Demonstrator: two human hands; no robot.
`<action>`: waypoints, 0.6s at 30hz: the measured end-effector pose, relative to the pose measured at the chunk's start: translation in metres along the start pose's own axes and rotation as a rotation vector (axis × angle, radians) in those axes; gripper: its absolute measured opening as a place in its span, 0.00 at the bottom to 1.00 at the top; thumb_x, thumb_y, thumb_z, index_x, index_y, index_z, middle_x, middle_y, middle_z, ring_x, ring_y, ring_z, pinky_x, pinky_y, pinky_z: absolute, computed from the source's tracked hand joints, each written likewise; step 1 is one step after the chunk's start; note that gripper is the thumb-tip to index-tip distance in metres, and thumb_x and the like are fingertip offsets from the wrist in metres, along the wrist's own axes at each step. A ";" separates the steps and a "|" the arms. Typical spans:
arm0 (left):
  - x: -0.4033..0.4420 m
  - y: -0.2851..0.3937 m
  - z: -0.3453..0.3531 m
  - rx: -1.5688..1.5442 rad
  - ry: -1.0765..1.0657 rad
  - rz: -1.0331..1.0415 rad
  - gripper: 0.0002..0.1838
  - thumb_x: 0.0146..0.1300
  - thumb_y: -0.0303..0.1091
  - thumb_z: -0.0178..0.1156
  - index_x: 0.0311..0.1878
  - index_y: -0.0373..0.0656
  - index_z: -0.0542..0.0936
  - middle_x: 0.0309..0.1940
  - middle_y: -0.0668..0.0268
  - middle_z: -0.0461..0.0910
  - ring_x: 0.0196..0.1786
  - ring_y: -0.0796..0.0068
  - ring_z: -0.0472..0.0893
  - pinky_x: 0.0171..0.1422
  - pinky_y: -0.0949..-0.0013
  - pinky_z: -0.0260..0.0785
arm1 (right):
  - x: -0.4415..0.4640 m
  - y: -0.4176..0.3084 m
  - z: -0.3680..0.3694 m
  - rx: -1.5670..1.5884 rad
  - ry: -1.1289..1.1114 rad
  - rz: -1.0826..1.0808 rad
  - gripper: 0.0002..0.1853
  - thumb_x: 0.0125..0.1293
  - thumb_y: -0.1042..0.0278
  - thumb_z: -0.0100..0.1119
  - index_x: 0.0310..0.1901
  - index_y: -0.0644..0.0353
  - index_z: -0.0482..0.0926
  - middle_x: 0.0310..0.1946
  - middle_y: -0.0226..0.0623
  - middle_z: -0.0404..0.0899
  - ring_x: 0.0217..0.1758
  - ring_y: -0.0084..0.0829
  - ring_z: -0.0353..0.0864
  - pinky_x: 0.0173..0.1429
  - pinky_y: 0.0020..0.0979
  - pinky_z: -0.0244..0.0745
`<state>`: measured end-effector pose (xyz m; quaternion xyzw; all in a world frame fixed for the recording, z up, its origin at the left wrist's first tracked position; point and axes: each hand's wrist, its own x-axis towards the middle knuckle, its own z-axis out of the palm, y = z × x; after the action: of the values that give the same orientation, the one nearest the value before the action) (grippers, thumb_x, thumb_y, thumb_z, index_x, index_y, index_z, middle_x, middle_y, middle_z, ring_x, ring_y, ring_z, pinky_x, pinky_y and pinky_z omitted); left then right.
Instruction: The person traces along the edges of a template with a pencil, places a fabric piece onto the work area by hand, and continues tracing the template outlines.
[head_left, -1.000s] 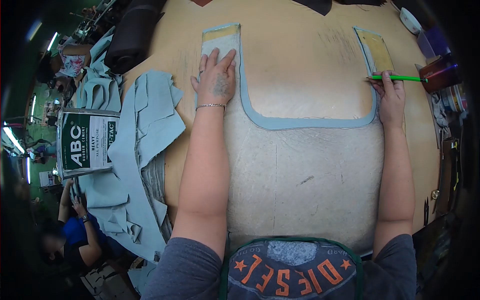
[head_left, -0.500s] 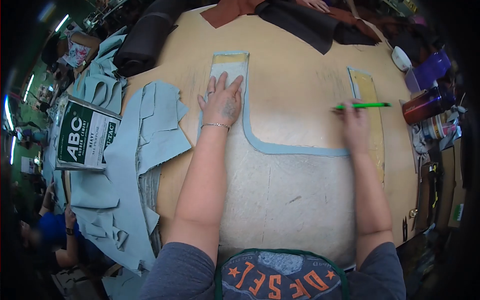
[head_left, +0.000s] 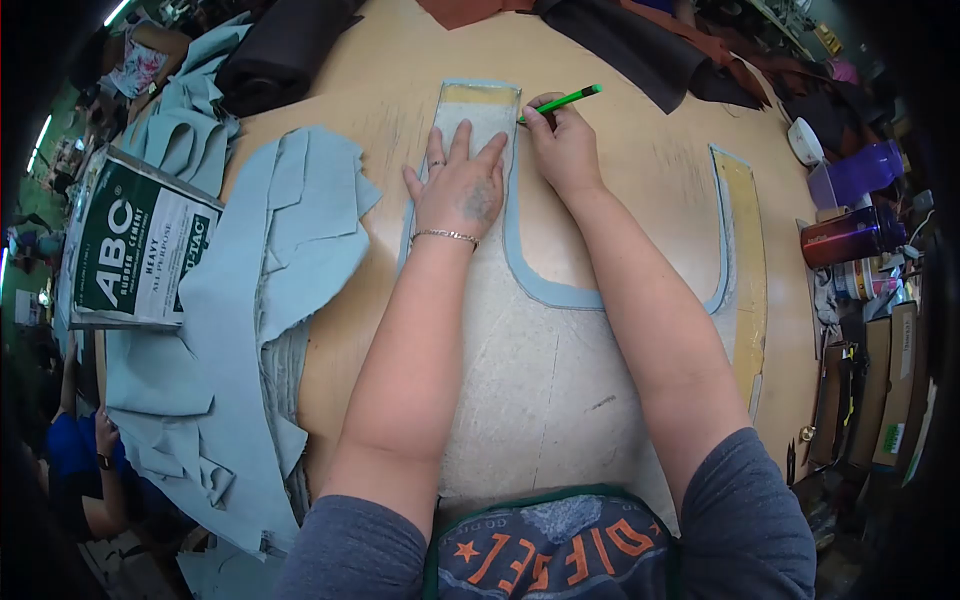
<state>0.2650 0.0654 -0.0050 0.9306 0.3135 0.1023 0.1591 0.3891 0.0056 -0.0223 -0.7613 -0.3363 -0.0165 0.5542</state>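
Note:
My left hand [head_left: 462, 188] lies flat with spread fingers on the left arm of a grey U-shaped pattern template [head_left: 510, 400]. Under the template, a light blue piece of fabric [head_left: 548, 291] shows as a border along the inner curve. Yellowish strips [head_left: 745, 230] cover parts of the template's arms. My right hand [head_left: 567, 150] grips a green pencil [head_left: 575, 98], its point at the inner edge of the left arm near the top. My right forearm hides part of the template and its curve.
Light blue fabric pieces [head_left: 290, 220] are piled at left beside a rubber cement can [head_left: 140, 245]. Dark rolled material [head_left: 285, 60] lies at the back left, dark sheets [head_left: 620, 50] at the back. A tumbler [head_left: 850, 232] and purple container [head_left: 858, 170] stand at right. Another person [head_left: 75, 450] sits at lower left.
My right hand has moved left with the pencil, from near the template's right arm to the left arm's inner edge. My left hand stays flat on the template. The camera view has shifted slightly.

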 end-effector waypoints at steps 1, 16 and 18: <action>0.000 0.000 0.000 -0.002 0.004 0.002 0.18 0.63 0.44 0.41 0.57 0.68 0.67 0.66 0.66 0.52 0.69 0.59 0.44 0.65 0.37 0.36 | -0.006 -0.005 -0.002 -0.062 -0.010 -0.021 0.05 0.59 0.71 0.53 0.35 0.62 0.73 0.27 0.40 0.77 0.30 0.27 0.77 0.35 0.27 0.70; 0.006 -0.004 0.010 0.148 0.005 0.003 0.19 0.62 0.47 0.42 0.58 0.73 0.65 0.66 0.71 0.53 0.68 0.61 0.49 0.63 0.35 0.40 | -0.153 -0.057 -0.114 -0.150 -0.377 -0.194 0.06 0.52 0.76 0.56 0.31 0.61 0.70 0.28 0.39 0.72 0.33 0.42 0.69 0.39 0.34 0.67; 0.007 -0.002 0.008 0.171 -0.013 -0.006 0.19 0.63 0.48 0.41 0.58 0.74 0.64 0.66 0.73 0.53 0.69 0.62 0.49 0.63 0.35 0.40 | -0.154 -0.047 -0.147 -0.232 -0.310 -0.123 0.05 0.53 0.75 0.55 0.31 0.61 0.70 0.29 0.38 0.72 0.34 0.40 0.68 0.39 0.33 0.66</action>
<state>0.2711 0.0695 -0.0123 0.9405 0.3228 0.0688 0.0811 0.2958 -0.1884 0.0125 -0.7915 -0.4591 0.0283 0.4025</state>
